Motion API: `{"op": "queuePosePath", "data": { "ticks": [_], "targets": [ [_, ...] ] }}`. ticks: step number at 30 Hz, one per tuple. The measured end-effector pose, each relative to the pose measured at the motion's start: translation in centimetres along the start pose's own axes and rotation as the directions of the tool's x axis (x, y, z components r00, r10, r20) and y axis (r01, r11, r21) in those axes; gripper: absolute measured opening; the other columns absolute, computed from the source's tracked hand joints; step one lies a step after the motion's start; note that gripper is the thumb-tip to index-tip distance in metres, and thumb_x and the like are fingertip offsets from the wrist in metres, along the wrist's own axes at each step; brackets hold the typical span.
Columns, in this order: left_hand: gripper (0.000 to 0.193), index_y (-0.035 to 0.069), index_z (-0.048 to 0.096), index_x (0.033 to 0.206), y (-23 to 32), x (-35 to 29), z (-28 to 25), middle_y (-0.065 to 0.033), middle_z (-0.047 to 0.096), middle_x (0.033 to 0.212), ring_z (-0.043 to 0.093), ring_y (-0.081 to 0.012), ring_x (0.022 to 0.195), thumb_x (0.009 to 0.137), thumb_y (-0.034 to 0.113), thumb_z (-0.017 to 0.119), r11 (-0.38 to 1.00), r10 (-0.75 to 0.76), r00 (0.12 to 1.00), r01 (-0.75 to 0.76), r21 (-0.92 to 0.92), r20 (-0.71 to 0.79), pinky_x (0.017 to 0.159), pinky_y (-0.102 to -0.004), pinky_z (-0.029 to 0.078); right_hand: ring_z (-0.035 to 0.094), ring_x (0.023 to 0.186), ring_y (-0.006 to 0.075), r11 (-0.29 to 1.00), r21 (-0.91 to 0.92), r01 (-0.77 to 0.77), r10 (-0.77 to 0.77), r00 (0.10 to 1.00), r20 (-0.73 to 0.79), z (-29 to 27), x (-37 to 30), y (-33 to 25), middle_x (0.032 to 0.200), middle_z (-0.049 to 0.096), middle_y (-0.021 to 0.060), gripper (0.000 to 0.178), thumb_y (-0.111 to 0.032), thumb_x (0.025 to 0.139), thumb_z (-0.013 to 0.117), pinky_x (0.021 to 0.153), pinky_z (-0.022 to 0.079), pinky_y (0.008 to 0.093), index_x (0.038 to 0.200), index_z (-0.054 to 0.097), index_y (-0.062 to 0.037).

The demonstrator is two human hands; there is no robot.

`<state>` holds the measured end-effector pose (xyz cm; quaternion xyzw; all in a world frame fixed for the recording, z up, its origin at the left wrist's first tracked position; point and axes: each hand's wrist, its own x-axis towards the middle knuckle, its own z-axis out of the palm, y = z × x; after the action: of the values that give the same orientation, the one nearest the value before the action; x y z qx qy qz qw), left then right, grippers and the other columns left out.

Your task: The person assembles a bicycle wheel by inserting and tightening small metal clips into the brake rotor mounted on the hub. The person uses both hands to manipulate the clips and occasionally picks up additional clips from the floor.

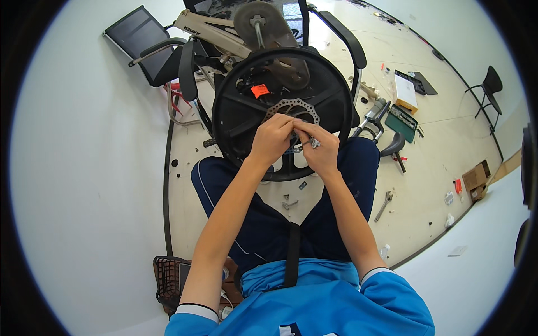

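A black bicycle wheel (pixel 225 124) with broad spokes rests against a chair in front of my knees. At its hub sits a silver disc brake rotor (pixel 296 103) with a perforated rim. Over the hub my left hand (pixel 272 139) is closed, thumb and fingers pinched together. My right hand (pixel 319 147) is closed too, its fingertips meeting those of the left. A small silver metal piece (pixel 315 143) shows at the right fingers. What the fingertips grip is hidden by the fingers.
A pale bicycle frame (pixel 216 35) lies across a black armchair (pixel 343 35) behind the wheel. An adjustable wrench (pixel 383 206) is on the floor at right, below a saddle (pixel 393 145) and a green toolbox (pixel 401 122). A black basket (pixel 167 281) stands at lower left.
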<state>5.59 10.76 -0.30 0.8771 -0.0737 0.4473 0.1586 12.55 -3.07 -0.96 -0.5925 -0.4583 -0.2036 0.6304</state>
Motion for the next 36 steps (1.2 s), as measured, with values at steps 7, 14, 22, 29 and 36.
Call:
{"op": "queuePosePath", "data": {
  "ticks": [7,14,22,29,36],
  "targets": [
    [0.027,0.002,0.071,0.101,0.5,-0.4,-0.3,-0.0090,0.072,0.093,0.070,-0.0277,0.088,0.075,-0.004,0.069,0.995,-0.090,0.995,0.089,-0.035,-0.043,0.076,-0.0354,0.057,0.071,0.072,0.0127,0.991,-0.060,-0.121,0.120,0.993,-0.011,0.0,-0.1,0.2,0.090,0.077,0.0095,0.019,-0.003,0.081,0.082,0.063,0.054,0.0239,0.099,0.076,0.0000],
    [0.027,0.003,0.072,0.104,-0.1,-0.4,0.0,-0.0112,0.072,0.097,0.070,-0.0284,0.089,0.078,-0.006,0.068,0.993,-0.097,0.995,0.096,-0.072,-0.010,0.076,-0.0350,0.057,0.067,0.071,0.0143,0.997,0.074,-0.039,0.044,0.997,-0.068,0.3,0.7,-0.8,0.089,0.075,0.0109,0.015,0.004,0.084,0.074,0.064,0.052,0.0245,0.099,0.076,-0.0005],
    [0.023,0.003,0.072,0.100,1.1,-0.1,0.0,-0.0097,0.072,0.094,0.069,-0.0281,0.088,0.078,-0.003,0.069,0.992,-0.124,0.990,0.122,-0.037,-0.071,0.074,-0.0371,0.057,0.061,0.066,0.0112,0.976,0.070,-0.208,0.210,0.978,-0.017,-0.1,0.2,-0.3,0.087,0.073,0.0070,0.015,0.003,0.084,0.073,0.055,0.046,0.0226,0.098,0.075,-0.0018],
    [0.020,0.003,0.072,0.098,1.5,0.1,0.1,-0.0092,0.072,0.091,0.070,-0.0283,0.084,0.078,-0.002,0.070,0.994,-0.109,0.989,0.107,-0.028,-0.096,0.071,-0.0366,0.057,0.067,0.071,0.0135,0.996,0.067,-0.057,0.060,0.998,-0.036,-0.2,1.8,-1.1,0.088,0.074,0.0087,0.015,0.002,0.085,0.073,0.062,0.052,0.0236,0.100,0.074,0.0006],
    [0.022,0.003,0.072,0.098,1.8,0.2,0.4,-0.0094,0.074,0.093,0.071,-0.0282,0.085,0.077,-0.004,0.070,0.993,-0.115,0.980,0.115,-0.015,-0.163,0.072,-0.0366,0.058,0.073,0.075,0.0145,0.959,0.152,-0.240,0.247,0.968,-0.032,-0.1,1.3,-0.9,0.089,0.077,0.0123,0.016,-0.003,0.083,0.078,0.069,0.055,0.0230,0.098,0.077,0.0021]
  ]
}}
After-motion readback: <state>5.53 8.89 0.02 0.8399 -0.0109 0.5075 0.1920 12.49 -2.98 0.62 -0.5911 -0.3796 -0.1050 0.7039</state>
